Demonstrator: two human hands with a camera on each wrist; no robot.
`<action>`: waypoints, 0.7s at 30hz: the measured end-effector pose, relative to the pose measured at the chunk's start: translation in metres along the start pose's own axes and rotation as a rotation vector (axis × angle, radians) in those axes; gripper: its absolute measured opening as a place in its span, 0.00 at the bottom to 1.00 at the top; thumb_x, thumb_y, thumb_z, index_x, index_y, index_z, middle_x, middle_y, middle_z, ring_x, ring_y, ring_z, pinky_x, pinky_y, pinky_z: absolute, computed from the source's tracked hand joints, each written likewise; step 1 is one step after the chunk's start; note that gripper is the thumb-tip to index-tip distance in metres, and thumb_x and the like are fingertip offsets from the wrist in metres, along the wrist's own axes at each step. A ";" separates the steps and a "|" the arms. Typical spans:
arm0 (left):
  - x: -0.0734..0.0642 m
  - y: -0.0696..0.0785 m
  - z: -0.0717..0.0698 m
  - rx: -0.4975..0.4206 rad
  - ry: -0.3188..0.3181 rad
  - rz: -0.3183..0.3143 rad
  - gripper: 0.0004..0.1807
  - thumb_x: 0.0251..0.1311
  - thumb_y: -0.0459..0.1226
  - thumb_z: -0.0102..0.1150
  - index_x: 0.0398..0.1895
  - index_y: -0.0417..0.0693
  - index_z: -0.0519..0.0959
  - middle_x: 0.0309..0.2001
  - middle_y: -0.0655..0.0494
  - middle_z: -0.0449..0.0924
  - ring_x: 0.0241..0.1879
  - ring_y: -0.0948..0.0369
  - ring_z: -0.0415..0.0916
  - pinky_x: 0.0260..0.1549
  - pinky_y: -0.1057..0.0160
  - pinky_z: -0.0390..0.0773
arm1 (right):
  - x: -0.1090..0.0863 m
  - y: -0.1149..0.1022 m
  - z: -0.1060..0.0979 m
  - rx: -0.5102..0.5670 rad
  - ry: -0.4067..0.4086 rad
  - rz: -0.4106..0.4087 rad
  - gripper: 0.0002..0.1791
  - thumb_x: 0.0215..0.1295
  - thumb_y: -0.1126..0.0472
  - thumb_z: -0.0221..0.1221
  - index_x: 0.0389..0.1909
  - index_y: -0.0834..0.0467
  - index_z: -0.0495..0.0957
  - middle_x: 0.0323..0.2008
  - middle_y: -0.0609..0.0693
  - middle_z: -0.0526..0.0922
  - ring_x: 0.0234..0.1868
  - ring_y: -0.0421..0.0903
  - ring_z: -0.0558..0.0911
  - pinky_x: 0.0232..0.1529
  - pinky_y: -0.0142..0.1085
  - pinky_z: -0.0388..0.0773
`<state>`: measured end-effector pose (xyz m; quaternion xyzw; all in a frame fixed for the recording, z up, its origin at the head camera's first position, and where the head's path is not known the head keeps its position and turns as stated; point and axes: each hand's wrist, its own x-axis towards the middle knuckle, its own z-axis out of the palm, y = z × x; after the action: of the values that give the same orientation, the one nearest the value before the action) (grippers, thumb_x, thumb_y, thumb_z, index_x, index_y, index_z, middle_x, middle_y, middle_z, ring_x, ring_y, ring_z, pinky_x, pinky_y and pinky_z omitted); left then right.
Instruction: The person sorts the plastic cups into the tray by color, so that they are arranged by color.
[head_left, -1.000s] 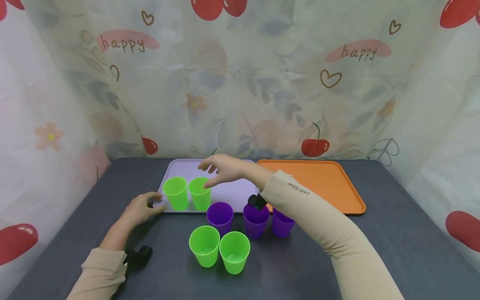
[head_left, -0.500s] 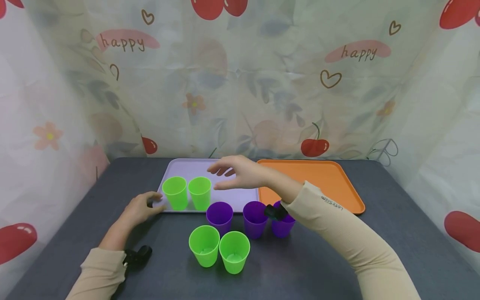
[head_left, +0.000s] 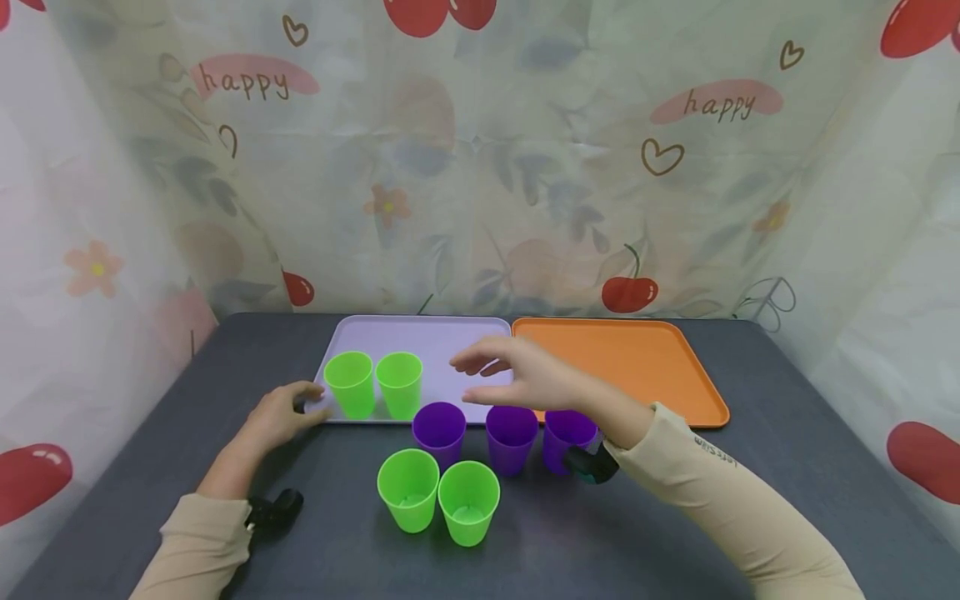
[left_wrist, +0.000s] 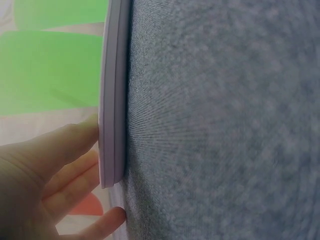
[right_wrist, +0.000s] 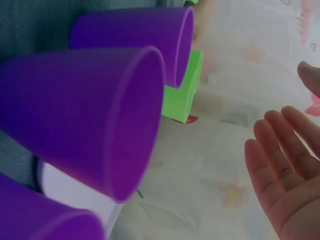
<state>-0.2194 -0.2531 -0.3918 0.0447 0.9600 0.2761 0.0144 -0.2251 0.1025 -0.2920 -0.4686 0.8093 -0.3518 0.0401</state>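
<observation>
My left hand (head_left: 281, 417) holds the front left corner of the lavender tray (head_left: 457, 383). In the left wrist view the thumb (left_wrist: 70, 142) lies at the rim, with other fingers beyond the corner. Two upright green cups (head_left: 349, 387) (head_left: 400, 387) stand on that tray. My right hand (head_left: 528, 373) is in the air, fingers apart and holding nothing, above the purple cups. Three purple cups (head_left: 439, 437) (head_left: 512, 442) (head_left: 567, 443) stand upright in front of the trays. Nearer me are two more green cups (head_left: 408, 492) (head_left: 468, 504).
An orange tray (head_left: 630, 367) lies right beside the lavender one. Both rest towards the back of a dark grey table (head_left: 637, 533). A printed curtain (head_left: 480, 167) hangs behind and along both sides.
My right hand has drawn back rightwards and towards me, away from the green cups on the lavender tray. My left hand and all the cups stay where they were.
</observation>
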 end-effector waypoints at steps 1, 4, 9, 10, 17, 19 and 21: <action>0.000 0.000 0.000 -0.001 -0.002 -0.002 0.27 0.56 0.45 0.62 0.54 0.34 0.74 0.53 0.35 0.76 0.54 0.38 0.69 0.50 0.39 0.67 | -0.003 0.000 0.001 0.004 0.010 -0.010 0.21 0.57 0.62 0.63 0.52 0.62 0.75 0.50 0.55 0.81 0.50 0.47 0.80 0.52 0.35 0.77; 0.000 0.001 0.000 -0.002 -0.008 -0.011 0.27 0.56 0.44 0.62 0.54 0.34 0.73 0.53 0.35 0.76 0.55 0.38 0.69 0.50 0.39 0.67 | -0.012 0.000 0.004 0.014 0.035 -0.034 0.22 0.56 0.63 0.64 0.52 0.63 0.75 0.50 0.56 0.81 0.49 0.47 0.81 0.51 0.36 0.78; 0.000 0.001 0.000 0.000 -0.009 -0.019 0.27 0.56 0.44 0.62 0.54 0.35 0.73 0.54 0.35 0.75 0.55 0.38 0.68 0.51 0.38 0.66 | -0.026 -0.001 0.009 0.037 0.053 -0.025 0.23 0.54 0.63 0.65 0.52 0.63 0.75 0.50 0.55 0.81 0.48 0.46 0.81 0.50 0.34 0.78; 0.000 0.001 0.001 -0.001 -0.008 -0.019 0.27 0.56 0.44 0.62 0.54 0.35 0.73 0.54 0.35 0.75 0.55 0.38 0.68 0.51 0.39 0.66 | -0.029 -0.001 0.011 0.044 0.053 -0.019 0.24 0.54 0.63 0.65 0.53 0.63 0.75 0.50 0.55 0.81 0.48 0.46 0.81 0.50 0.33 0.78; 0.000 0.000 0.002 -0.009 0.003 0.007 0.26 0.56 0.43 0.62 0.53 0.35 0.74 0.53 0.35 0.76 0.54 0.39 0.70 0.50 0.41 0.68 | -0.044 -0.003 0.023 0.068 0.050 -0.013 0.25 0.54 0.61 0.66 0.53 0.63 0.74 0.50 0.56 0.81 0.48 0.46 0.82 0.50 0.33 0.78; 0.000 0.000 0.001 -0.006 0.004 0.008 0.27 0.56 0.44 0.62 0.53 0.34 0.74 0.52 0.35 0.76 0.54 0.39 0.70 0.50 0.41 0.68 | -0.047 -0.004 0.027 0.071 0.048 -0.006 0.26 0.54 0.60 0.66 0.54 0.62 0.74 0.50 0.55 0.81 0.48 0.45 0.82 0.51 0.32 0.77; 0.000 0.000 0.001 -0.006 0.005 0.005 0.27 0.56 0.44 0.62 0.53 0.34 0.74 0.52 0.35 0.76 0.54 0.39 0.70 0.50 0.41 0.68 | -0.050 -0.004 0.030 0.089 0.042 -0.005 0.27 0.53 0.61 0.66 0.54 0.63 0.74 0.50 0.55 0.80 0.49 0.46 0.82 0.52 0.33 0.77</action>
<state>-0.2194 -0.2526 -0.3932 0.0466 0.9591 0.2790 0.0115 -0.1827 0.1243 -0.3255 -0.4609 0.7924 -0.3972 0.0431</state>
